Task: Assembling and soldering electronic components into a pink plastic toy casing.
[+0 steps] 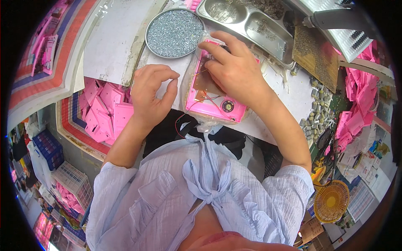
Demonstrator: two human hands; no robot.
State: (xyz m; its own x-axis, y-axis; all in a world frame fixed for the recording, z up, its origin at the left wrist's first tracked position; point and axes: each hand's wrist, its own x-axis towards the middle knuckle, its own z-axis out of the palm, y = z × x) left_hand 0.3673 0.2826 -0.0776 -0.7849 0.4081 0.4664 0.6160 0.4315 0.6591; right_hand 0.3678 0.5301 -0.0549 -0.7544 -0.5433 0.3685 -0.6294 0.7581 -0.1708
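Directly ahead of the person, a pink plastic housing (211,98) lay open-side up on the white desk (284,90), sitting on a clear plastic bag (190,73) and holding a brown circuit board (206,83), thin red wires (211,99) and a small round speaker (228,106) near its 5 o'clock corner. The right hand (234,69) pressed down over the housing's upper half, fingers spread flat and pointing toward 9 o'clock, covering that end without gripping around it. The left hand (151,94) hovered just beside the housing at its 9 o'clock side, thumb and forefinger pinched together; whether anything small sat between the tips could not be made out. At 11 o'clock from the housing stood a round metal tray (174,32) filled with small silver screws. At 1 o'clock a sectioned steel tray (251,25) held more tiny metal parts. Beyond it, toward 2 o'clock, a flat brown mat (315,54) lay studded with small pieces. A heap of little grey cylindrical parts (317,115) spread across the desk at 3 o'clock. Pink housings were piled in a bin (104,111) at 9 o'clock, below desk level, and another pile of pink shells (358,98) lay far out at 3 o'clock. A small yellow fan (331,201) sat at 5 o'clock.
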